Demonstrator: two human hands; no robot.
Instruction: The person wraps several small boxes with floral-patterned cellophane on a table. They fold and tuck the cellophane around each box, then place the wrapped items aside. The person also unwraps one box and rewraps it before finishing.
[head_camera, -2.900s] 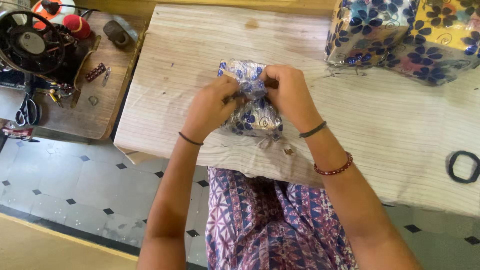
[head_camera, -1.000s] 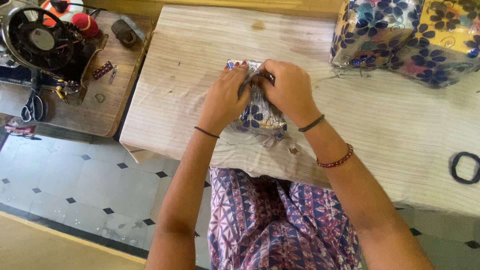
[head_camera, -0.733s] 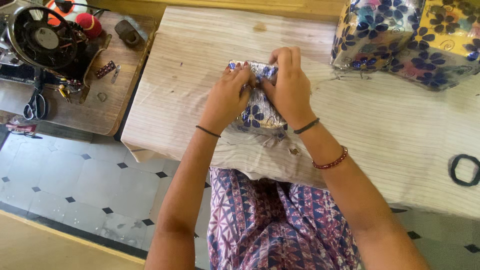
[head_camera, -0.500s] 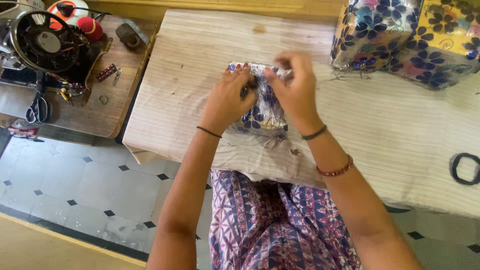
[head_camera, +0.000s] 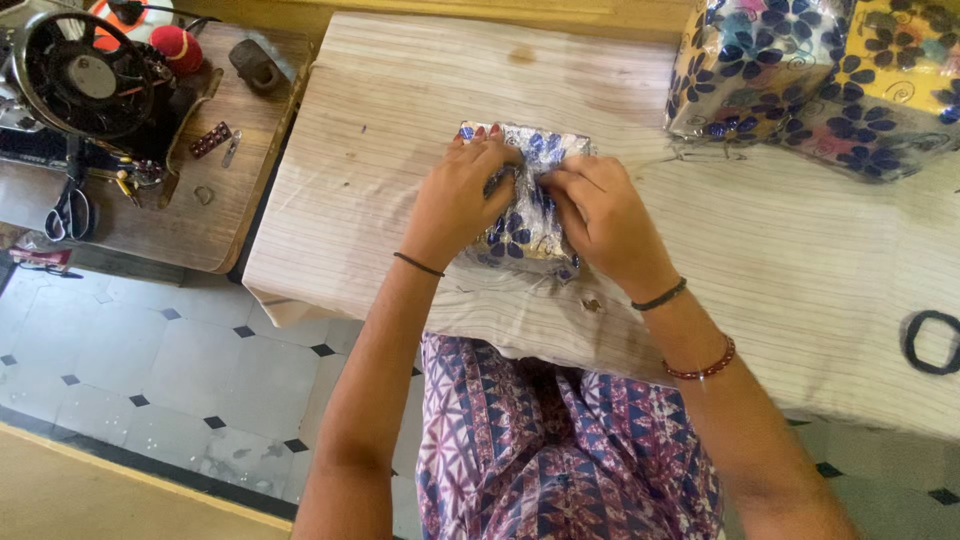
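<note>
Left hand (head_camera: 458, 203) and right hand (head_camera: 606, 222) are both pressing down on a small foil-wrapped parcel (head_camera: 525, 210) with blue flowers, grip closed on its wrapping from either side. Parcel is lying between the hands on the cloth-covered counter (head_camera: 380, 130). Larger wrapped boxes (head_camera: 800, 70) are sitting well beyond the right grip.

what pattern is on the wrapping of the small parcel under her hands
Shiny silver wrapping printed with dark blue flowers, seen in the head view; both hands, left hand and right hand, press on it.
</note>
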